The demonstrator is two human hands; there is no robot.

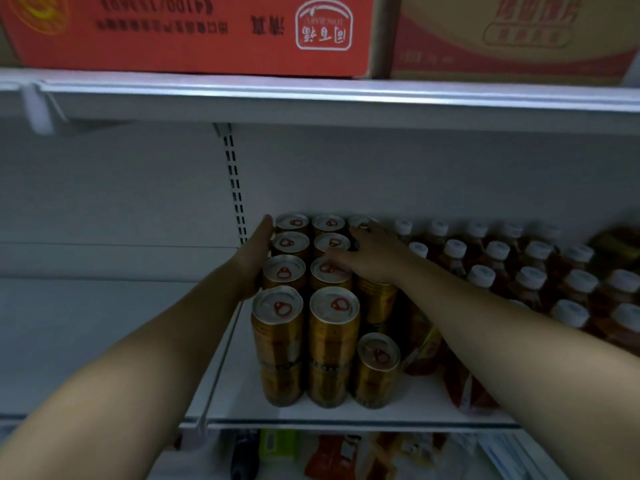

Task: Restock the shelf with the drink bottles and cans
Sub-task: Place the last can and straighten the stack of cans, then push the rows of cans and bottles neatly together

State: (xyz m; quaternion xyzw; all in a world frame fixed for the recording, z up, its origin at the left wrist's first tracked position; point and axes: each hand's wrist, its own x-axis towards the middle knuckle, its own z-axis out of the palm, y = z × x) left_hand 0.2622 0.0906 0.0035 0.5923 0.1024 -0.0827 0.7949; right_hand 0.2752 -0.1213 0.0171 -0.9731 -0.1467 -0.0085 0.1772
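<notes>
Several gold cans [277, 341] with silver tops and red pull tabs stand stacked two high in rows on the white shelf [346, 412]. My left hand [254, 256] lies flat with straight fingers against the left side of the can block. Spread open, my right hand [369, 256] rests on the tops of the cans in the right column. One single-height gold can [375, 370] stands at the front right of the block. Amber drink bottles [526, 282] with white caps fill the shelf to the right.
A slotted upright [235, 188] runs down the back wall behind the cans. The upper shelf [311, 98] carries a red carton [194, 32] and a tan carton [512, 36]. Below the shelf edge, packaged goods [329, 459] show dimly.
</notes>
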